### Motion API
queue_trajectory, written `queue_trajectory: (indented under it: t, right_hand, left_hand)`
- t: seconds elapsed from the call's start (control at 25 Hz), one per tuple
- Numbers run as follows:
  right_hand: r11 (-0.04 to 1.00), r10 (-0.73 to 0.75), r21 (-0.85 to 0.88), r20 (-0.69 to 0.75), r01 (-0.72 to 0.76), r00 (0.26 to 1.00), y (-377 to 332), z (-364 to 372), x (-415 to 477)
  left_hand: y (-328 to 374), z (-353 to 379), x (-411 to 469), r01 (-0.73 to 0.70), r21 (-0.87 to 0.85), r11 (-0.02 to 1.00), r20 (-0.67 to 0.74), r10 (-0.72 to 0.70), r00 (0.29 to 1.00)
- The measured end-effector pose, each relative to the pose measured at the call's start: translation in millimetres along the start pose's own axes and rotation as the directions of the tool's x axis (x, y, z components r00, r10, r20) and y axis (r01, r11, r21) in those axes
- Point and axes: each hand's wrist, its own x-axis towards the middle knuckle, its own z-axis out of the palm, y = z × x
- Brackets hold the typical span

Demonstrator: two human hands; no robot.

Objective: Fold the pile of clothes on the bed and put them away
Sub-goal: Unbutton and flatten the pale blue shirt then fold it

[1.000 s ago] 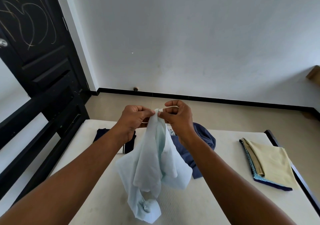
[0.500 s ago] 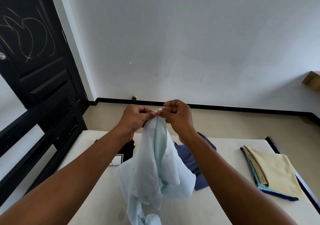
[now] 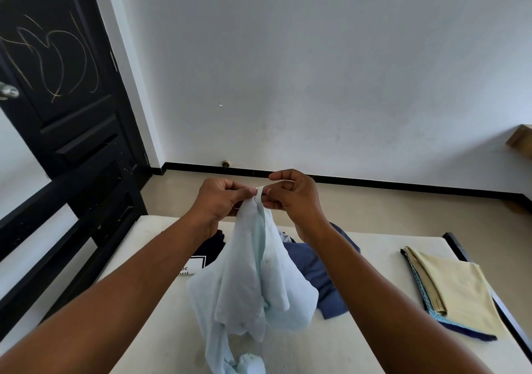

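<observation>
A person's two bare forearms reach forward over a bed with a white, finely ribbed mattress (image 3: 380,247). The left hand (image 3: 221,201) and right hand (image 3: 293,201) meet in mid-air, knuckles almost touching. Each pinches the top edge of a thin, pale blue fabric garment (image 3: 253,281) between thumb and curled fingers.

The garment hangs limp and bunched in soft vertical folds. Its lower end trails onto the near part of the mattress in a crumpled knot.

Behind it on the mattress lies a rumpled, matte dark blue garment (image 3: 322,276), partly hidden by the hanging cloth and the right forearm. To its left is a black garment with a white printed patch (image 3: 210,247), mostly covered by the left forearm.

Well apart, on the right side of the mattress, sits a flat folded stack (image 3: 454,287): smooth cream cloth on top, with patterned blue and navy edges showing beneath.

A black slatted bed frame (image 3: 109,201) and a black panelled door with pale scribbles (image 3: 57,100) stand at left. Beyond are a plain white wall (image 3: 316,86) and a beige floor (image 3: 403,204).
</observation>
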Motion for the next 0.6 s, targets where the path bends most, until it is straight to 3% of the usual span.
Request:
queue_trajectory:
  t: [0.12,0.28,0.36,0.44,0.52,0.56,0.6]
  right_hand:
    - [0.983,0.136,0.119,0.054,-0.142,0.989,1.2,-1.2,-6.5]
    - [0.977,0.185,-0.114,0.041,-0.18,0.982,-0.1,1.8,-9.2]
    - [0.909,0.058,-0.414,0.014,-0.047,0.998,-4.2,5.8,-11.0]
    - [0.661,-0.155,-0.729,0.101,0.179,0.983,-6.0,14.7,-16.3]
    - [0.433,-0.282,-0.831,0.243,0.349,0.928,-6.6,23.7,-22.0]
    - [0.418,-0.298,-0.828,0.262,0.372,0.918,-6.5,24.9,-22.1]
    - [0.501,-0.293,-0.796,0.214,0.34,0.932,-7.8,22.9,-20.1]
  left_hand:
    - [-3.3,1.2,-6.5,0.011,0.012,1.0,-0.007,-0.011,1.0]
    - [-16.4,5.1,-17.4,0.049,0.043,0.998,-0.033,-0.048,0.998]
    - [-24.6,5.1,-20.4,0.092,0.0,0.996,0.03,-0.092,0.995]
    - [-31.4,6.3,-22.8,0.121,-0.029,0.992,0.079,-0.119,0.99]
    - [-34.4,9.0,-24.8,0.119,-0.06,0.991,0.058,-0.115,0.992]
    - [-33.7,10.6,-25.7,0.1,-0.055,0.993,0.036,-0.098,0.995]
    - [-31.7,11.7,-25.1,0.067,-0.028,0.997,0.015,-0.066,0.998]
